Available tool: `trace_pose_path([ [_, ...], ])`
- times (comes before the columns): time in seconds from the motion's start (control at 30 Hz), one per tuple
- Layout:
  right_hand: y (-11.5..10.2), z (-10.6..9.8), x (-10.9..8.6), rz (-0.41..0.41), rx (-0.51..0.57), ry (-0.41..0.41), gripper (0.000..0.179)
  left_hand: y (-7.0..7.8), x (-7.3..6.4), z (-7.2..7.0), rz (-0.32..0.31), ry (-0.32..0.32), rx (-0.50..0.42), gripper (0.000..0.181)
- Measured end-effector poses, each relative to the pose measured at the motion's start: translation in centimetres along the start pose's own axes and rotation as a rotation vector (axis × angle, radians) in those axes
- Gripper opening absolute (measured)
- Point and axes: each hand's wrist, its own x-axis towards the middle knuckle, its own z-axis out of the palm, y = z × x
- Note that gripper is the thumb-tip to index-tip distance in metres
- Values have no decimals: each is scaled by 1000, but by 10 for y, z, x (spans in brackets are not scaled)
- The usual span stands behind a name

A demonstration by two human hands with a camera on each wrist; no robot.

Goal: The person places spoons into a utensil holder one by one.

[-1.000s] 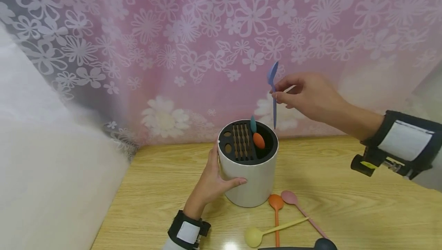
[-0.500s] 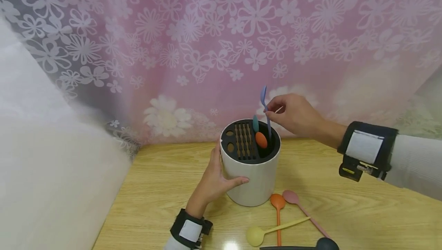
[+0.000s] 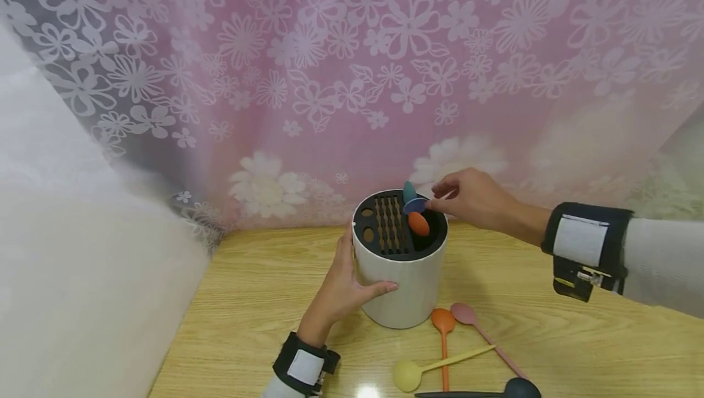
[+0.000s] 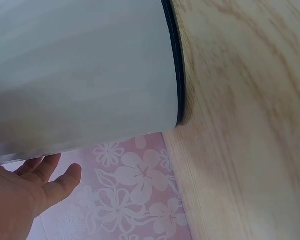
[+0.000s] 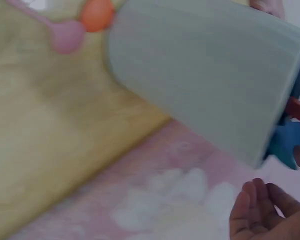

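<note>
A white cylindrical utensil holder [image 3: 398,288] with a black slotted top stands upright on the table. My left hand [image 3: 343,288] holds its left side, thumb across the front and fingers round behind. In its open compartment stand a teal spoon [image 3: 409,191], an orange spoon [image 3: 419,224] and a blue spoon [image 3: 415,205], bowls up; their handles are hidden inside. My right hand [image 3: 467,199] is at the right of the blue bowl, thumb tip against it. In the right wrist view the fingers [image 5: 255,205] are spread away from the thumb, holding nothing.
In front of the holder lie an orange spoon [image 3: 443,324], a pink spoon [image 3: 464,313], a yellow spoon [image 3: 407,376] crossing them, and a black utensil [image 3: 521,388] at the bottom edge. A pink floral curtain [image 3: 330,80] hangs behind the wooden table [image 3: 247,300].
My right hand has brought the blue spoon left and down into the holder's compartment, and its fingers have come apart from it. The left hand has stayed on the holder.
</note>
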Motion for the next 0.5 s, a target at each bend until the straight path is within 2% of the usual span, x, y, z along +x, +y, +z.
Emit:
trace_pose_path([
  [0.17, 23, 2, -27, 45, 34, -58, 47, -3, 3, 1, 11, 15, 20, 119],
  [0.33, 44, 10, -49, 27, 50, -67, 38, -25, 11, 4, 15, 36, 47, 121],
  [0.43, 62, 24, -66, 20, 43, -140, 27, -36, 12, 9, 18, 39, 47, 122],
  [0.5, 75, 37, -79, 12, 44, -217, 23, -35, 9, 10, 10, 37, 39, 122],
])
